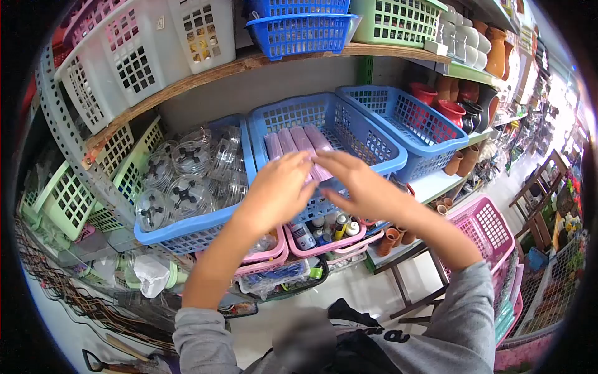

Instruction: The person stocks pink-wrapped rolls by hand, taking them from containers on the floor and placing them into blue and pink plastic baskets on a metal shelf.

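Several light purple rolls lie side by side in the middle blue basket. Over the near end of these rolls are both hands, close together. My left hand is at the left, its fingers bent toward the rolls; whether it grips one is hidden. From the right, my right hand reaches over the same rolls with fingers stretched and thumb apart. The palms' undersides are out of sight.
Left of it, another blue basket holds clear plastic items. A third blue basket stands right. A wooden shelf edge runs above. Pink baskets with bottles sit below; red vases stand right.
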The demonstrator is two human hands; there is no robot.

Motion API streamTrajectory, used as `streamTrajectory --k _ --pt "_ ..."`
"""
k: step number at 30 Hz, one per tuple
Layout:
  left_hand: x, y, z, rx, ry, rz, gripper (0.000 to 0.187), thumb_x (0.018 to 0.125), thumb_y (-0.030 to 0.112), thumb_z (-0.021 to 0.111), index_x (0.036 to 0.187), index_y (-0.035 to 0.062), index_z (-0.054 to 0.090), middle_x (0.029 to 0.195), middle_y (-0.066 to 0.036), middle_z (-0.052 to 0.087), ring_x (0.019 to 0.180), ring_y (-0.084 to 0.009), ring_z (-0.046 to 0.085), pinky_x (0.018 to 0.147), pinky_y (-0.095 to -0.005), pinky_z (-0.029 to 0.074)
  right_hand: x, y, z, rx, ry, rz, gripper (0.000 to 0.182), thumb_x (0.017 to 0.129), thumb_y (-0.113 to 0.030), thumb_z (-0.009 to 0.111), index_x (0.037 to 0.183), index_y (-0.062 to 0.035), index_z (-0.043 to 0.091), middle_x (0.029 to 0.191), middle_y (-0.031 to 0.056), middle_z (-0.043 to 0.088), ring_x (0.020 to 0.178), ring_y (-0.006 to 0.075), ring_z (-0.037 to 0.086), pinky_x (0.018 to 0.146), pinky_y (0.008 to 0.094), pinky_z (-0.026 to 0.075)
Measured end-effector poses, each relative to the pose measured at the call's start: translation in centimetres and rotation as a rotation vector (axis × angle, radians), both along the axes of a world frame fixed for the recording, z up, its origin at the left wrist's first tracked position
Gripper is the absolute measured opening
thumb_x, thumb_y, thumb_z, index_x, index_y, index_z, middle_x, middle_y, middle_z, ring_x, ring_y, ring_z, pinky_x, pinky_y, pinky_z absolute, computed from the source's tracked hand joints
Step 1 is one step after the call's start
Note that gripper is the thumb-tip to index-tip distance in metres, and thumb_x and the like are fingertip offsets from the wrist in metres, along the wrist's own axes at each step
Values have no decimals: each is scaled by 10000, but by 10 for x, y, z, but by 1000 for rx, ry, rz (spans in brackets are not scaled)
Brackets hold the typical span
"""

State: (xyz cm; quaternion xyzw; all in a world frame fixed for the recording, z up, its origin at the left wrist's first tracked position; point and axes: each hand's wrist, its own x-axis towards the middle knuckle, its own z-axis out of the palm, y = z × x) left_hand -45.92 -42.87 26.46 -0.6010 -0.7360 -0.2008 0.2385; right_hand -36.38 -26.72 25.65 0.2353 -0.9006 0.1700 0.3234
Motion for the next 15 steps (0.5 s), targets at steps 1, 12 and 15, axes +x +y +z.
streamTrajectory --k 1,12,15 --pt "14 -9 -4 25 -13 -3 279 773 174 540 959 -35 541 1026 -168 545 958 -322 514 821 -392 405 15 -9 -3 -7 21 -15 484 697 -85 581 1136 59 436 1070 225 489 988 360 476 858 403 388" --pt "65 -87 -279 -340 -750 52 264 797 276 514 998 107 538 974 -110 562 947 -290 534 730 -399 458 125 -55 -277 -196 -544 -343 252 735 -143 561 966 -46 535 899 155 515 830 317 532 713 389 448" --pt "67 -123 -389 -657 -804 113 322 782 295 502 1044 109 523 1047 -121 543 980 -303 516 772 -421 446 176 -61 -404 -277 -914 -470 308 740 -196 541 1009 -47 527 973 192 522 898 354 522 776 410 441"
